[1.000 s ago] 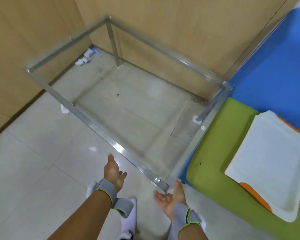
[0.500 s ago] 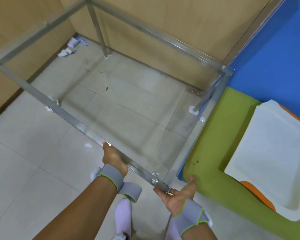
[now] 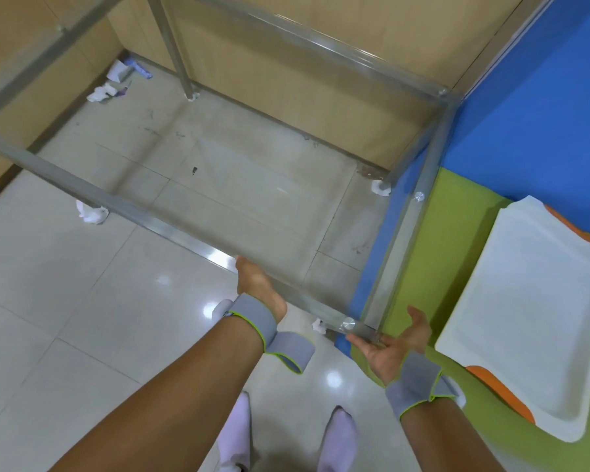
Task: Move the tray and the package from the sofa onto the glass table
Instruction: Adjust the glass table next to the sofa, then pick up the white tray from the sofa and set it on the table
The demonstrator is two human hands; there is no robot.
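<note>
The glass table [image 3: 116, 202] has a metal frame and a see-through top, and stands against the wooden wall. My left hand [image 3: 256, 284] holds its front rail, with the fingers hidden beneath the rail. At the near right corner, my right hand [image 3: 392, 349] lies palm up with its fingers spread, touching the corner from below. A white tray [image 3: 532, 311] rests on the green sofa seat [image 3: 457, 206] to the right. An orange package [image 3: 501, 393] lies under the tray, with only its edges showing.
The sofa's blue backrest [image 3: 542, 114] rises behind the seat. Crumpled paper scraps [image 3: 91, 212] and litter [image 3: 116, 80] lie on the tiled floor under and beside the table. My feet [image 3: 336, 441] stand close to the table's near corner.
Both hands rose from below the table to its front edge. The left hand closed on the rail and the right reached the corner. The view shifted closer to the table.
</note>
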